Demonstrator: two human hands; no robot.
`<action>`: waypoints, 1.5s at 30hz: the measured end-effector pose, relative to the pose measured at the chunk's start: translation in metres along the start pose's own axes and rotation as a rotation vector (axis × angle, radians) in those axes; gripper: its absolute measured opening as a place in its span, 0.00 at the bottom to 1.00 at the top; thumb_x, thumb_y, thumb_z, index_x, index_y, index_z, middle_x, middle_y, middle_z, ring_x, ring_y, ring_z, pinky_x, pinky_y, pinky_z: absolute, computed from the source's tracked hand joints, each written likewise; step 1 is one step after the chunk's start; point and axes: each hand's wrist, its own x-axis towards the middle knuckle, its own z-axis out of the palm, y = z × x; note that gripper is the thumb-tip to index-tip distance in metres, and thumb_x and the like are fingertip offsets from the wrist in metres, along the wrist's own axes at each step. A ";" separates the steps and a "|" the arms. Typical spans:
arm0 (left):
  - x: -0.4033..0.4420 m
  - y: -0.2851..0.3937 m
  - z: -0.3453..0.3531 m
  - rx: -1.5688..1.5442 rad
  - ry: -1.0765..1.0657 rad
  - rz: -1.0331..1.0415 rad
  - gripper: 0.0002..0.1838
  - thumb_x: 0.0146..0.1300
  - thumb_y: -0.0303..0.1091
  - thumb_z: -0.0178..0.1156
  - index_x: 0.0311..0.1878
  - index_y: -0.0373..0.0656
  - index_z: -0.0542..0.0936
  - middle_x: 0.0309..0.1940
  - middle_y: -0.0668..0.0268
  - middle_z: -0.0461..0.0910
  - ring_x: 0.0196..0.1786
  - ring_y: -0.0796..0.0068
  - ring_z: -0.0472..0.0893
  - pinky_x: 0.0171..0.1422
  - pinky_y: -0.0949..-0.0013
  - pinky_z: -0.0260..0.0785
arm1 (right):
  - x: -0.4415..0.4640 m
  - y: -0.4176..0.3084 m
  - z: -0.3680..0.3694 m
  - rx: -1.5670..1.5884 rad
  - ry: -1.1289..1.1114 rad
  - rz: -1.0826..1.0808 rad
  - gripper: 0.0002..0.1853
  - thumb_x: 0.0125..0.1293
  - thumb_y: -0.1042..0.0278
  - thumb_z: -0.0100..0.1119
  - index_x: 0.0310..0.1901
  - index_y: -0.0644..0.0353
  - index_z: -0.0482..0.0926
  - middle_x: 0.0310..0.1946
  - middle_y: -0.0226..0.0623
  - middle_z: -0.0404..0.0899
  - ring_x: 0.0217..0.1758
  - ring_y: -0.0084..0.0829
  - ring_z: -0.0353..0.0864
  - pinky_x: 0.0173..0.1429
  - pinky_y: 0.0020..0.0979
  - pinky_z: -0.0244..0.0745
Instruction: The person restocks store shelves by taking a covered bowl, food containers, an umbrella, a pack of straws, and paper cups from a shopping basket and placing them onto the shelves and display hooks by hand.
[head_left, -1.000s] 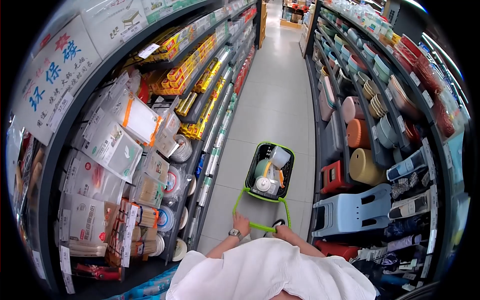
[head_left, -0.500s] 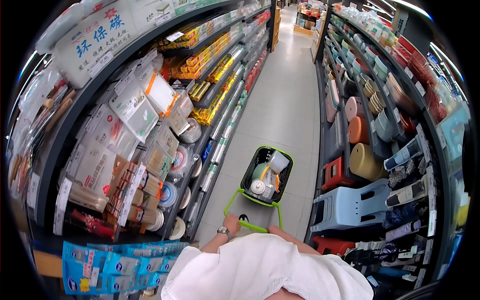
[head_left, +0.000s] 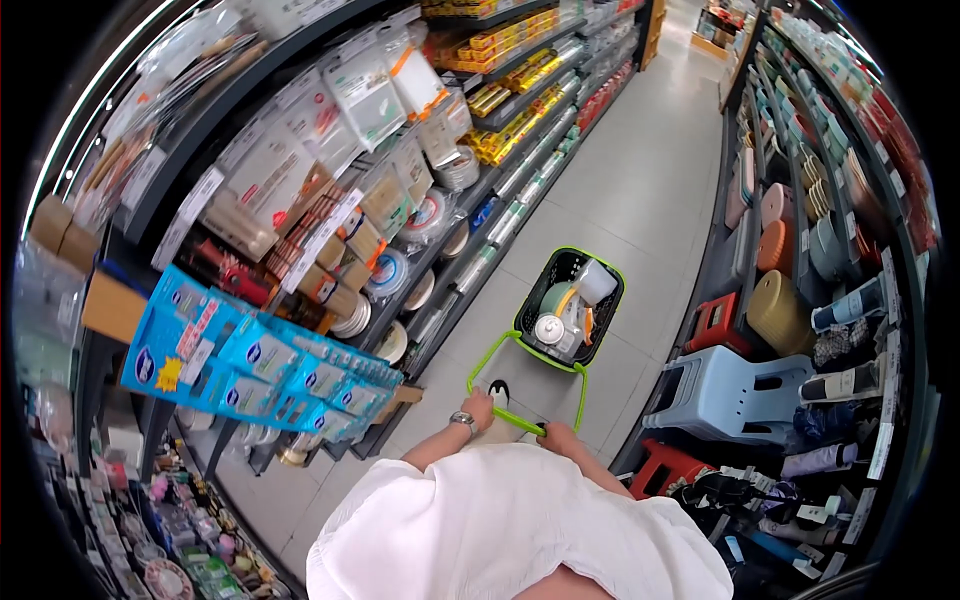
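Note:
A black shopping basket [head_left: 615, 318] with a green rim stands on the aisle floor ahead of me. Its long green handle [head_left: 493, 352] reaches back towards my body. My left hand [head_left: 478, 408], with a watch at the wrist, is closed around the handle's left end. Closed on the crossbar's right end is my right hand [head_left: 558, 438]. Inside the basket lie a white round lidded item [head_left: 549, 328], a clear plastic container [head_left: 597, 282] and a green round item, partly covered. Other contents are too small to name. A dark shoe tip [head_left: 499, 390] shows behind the handle.
Left shelves [head_left: 300, 130] hold packaged disposables and boxed rolls. Blue hanging packs [head_left: 250, 355] jut out at the shelf's end. On the right are a light-blue plastic chair [head_left: 730, 395], a red stool [head_left: 715, 320], basins and umbrellas. Tiled aisle floor [head_left: 620, 160] runs forward between them.
My view has turned left, so the shelves and aisle appear shifted right. More of the left shelf's end and small goods beyond it now show. Both hands still hold the basket handle.

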 end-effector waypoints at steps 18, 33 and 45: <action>-0.121 -0.102 0.028 0.029 -0.168 0.221 0.14 0.53 0.39 0.63 0.38 0.41 0.86 0.41 0.52 0.85 0.52 0.49 0.80 0.58 0.52 0.75 | -0.043 -0.059 0.152 0.051 -0.027 -0.035 0.14 0.60 0.59 0.61 0.35 0.65 0.84 0.38 0.58 0.84 0.44 0.57 0.85 0.48 0.53 0.79; -0.264 -0.165 0.052 -0.162 -0.248 0.274 0.11 0.56 0.34 0.61 0.38 0.38 0.86 0.44 0.51 0.85 0.54 0.48 0.78 0.58 0.50 0.75 | -0.149 -0.228 0.217 0.079 0.043 0.251 0.22 0.53 0.54 0.69 0.39 0.69 0.84 0.39 0.60 0.84 0.45 0.56 0.84 0.52 0.47 0.79; -0.372 -0.193 0.080 -0.076 -0.118 0.291 0.10 0.56 0.31 0.60 0.39 0.36 0.82 0.41 0.49 0.81 0.51 0.47 0.79 0.55 0.50 0.77 | -0.181 -0.219 0.349 0.081 0.047 0.034 0.12 0.59 0.63 0.62 0.35 0.65 0.84 0.35 0.58 0.83 0.43 0.59 0.83 0.49 0.53 0.78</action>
